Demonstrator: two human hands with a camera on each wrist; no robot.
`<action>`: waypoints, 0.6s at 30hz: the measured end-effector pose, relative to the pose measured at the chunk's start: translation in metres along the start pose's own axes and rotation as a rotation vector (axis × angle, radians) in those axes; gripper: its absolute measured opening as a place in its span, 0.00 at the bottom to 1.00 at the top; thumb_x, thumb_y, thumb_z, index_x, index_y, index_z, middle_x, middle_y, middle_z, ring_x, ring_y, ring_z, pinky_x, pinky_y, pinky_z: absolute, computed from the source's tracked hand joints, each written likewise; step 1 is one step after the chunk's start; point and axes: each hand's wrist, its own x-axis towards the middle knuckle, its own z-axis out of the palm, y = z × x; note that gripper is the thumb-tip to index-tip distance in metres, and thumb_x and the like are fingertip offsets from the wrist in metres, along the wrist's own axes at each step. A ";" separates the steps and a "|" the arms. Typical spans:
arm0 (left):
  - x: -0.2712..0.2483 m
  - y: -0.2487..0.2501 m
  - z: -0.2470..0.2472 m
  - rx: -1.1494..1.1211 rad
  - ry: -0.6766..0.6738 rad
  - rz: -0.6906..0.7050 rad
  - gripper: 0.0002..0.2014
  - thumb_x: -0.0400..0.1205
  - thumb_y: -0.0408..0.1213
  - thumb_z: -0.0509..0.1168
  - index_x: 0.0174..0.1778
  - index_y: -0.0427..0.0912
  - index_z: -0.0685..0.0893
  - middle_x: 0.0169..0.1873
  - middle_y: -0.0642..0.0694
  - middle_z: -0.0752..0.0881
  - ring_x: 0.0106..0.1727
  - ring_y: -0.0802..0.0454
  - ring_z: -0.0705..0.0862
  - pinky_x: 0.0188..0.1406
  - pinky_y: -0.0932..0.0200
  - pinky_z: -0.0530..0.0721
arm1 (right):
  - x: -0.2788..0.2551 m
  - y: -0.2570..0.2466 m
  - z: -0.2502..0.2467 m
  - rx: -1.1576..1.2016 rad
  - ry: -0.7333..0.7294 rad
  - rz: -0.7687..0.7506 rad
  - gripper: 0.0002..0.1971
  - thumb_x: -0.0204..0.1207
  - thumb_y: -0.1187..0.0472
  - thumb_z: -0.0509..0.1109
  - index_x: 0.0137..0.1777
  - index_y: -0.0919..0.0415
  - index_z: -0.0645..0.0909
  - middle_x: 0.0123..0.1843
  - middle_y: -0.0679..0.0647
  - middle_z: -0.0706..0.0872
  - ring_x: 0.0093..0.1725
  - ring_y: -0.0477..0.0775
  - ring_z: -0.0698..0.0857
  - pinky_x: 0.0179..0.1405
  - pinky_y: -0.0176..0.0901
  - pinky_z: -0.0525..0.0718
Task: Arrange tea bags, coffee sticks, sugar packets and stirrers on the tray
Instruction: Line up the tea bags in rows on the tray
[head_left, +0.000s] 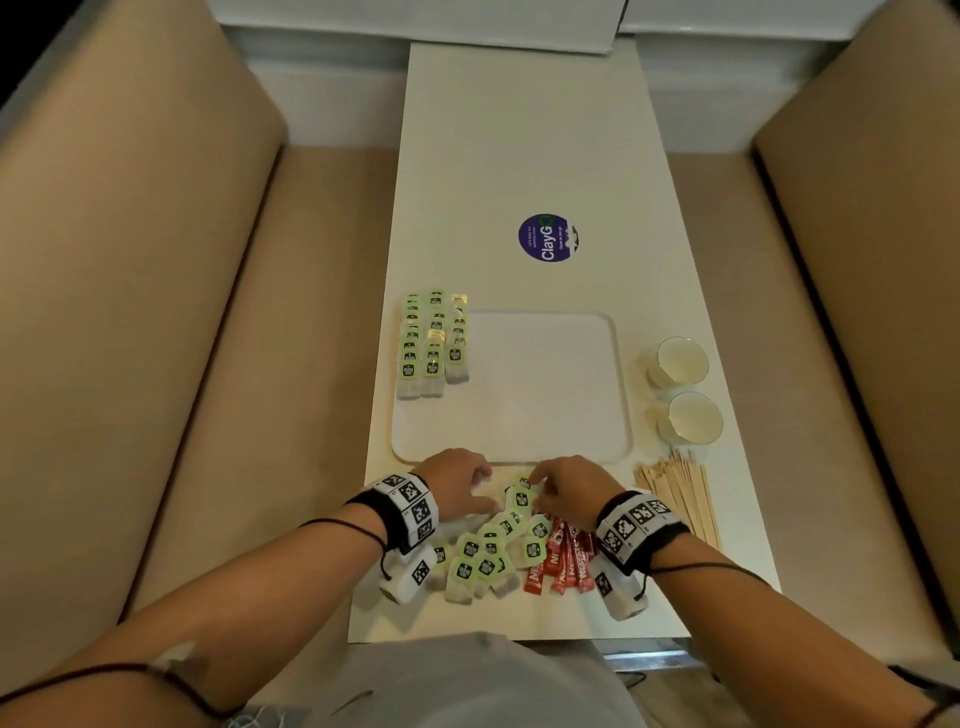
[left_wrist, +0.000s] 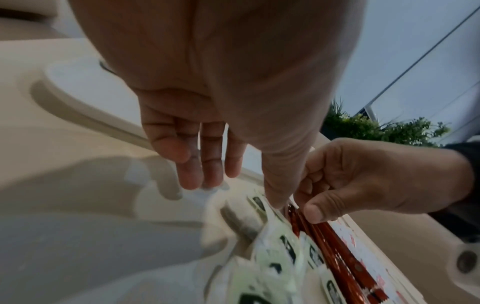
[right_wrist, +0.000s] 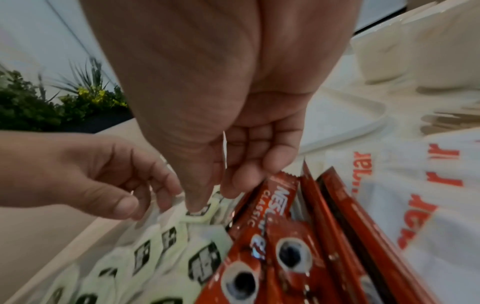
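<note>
A loose pile of pale green tea bags (head_left: 493, 551) lies at the near end of the table, in front of the white tray (head_left: 545, 395). Both hands meet over the pile's far end. My right hand (head_left: 537, 486) pinches a green tea bag tag (right_wrist: 197, 212) between thumb and forefinger. My left hand (head_left: 485, 488) pinches the white bag (right_wrist: 158, 209) beside it. Rows of tea bags (head_left: 434, 343) lie along the tray's left side. Red coffee sticks (head_left: 563, 564) lie right of the pile, with white sugar packets (right_wrist: 415, 195) past them. Wooden stirrers (head_left: 680, 499) are fanned out at the right.
Two white cups (head_left: 678, 361) (head_left: 693, 418) stand right of the tray. A round purple sticker (head_left: 548, 237) sits on the table (head_left: 519, 156) beyond it. Beige bench seats (head_left: 208, 338) flank the narrow table on both sides.
</note>
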 end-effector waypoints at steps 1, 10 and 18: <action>0.001 0.005 0.003 0.026 0.006 -0.001 0.27 0.76 0.57 0.74 0.67 0.46 0.82 0.56 0.51 0.85 0.55 0.52 0.84 0.59 0.54 0.84 | -0.001 0.000 0.002 -0.011 -0.018 -0.012 0.18 0.77 0.49 0.76 0.67 0.47 0.84 0.45 0.41 0.86 0.45 0.45 0.84 0.57 0.45 0.87; 0.005 0.035 0.025 0.150 -0.020 -0.102 0.39 0.70 0.54 0.80 0.76 0.50 0.74 0.65 0.48 0.80 0.61 0.44 0.84 0.60 0.49 0.84 | 0.000 -0.004 0.017 -0.151 -0.071 -0.084 0.31 0.75 0.45 0.77 0.75 0.53 0.74 0.60 0.53 0.88 0.58 0.57 0.87 0.57 0.50 0.86; 0.005 0.042 0.039 0.028 0.070 -0.225 0.22 0.71 0.40 0.80 0.58 0.46 0.81 0.51 0.47 0.87 0.51 0.45 0.87 0.50 0.51 0.86 | 0.002 -0.009 0.024 -0.136 0.000 -0.109 0.19 0.76 0.50 0.77 0.61 0.54 0.77 0.59 0.52 0.83 0.54 0.56 0.83 0.54 0.49 0.83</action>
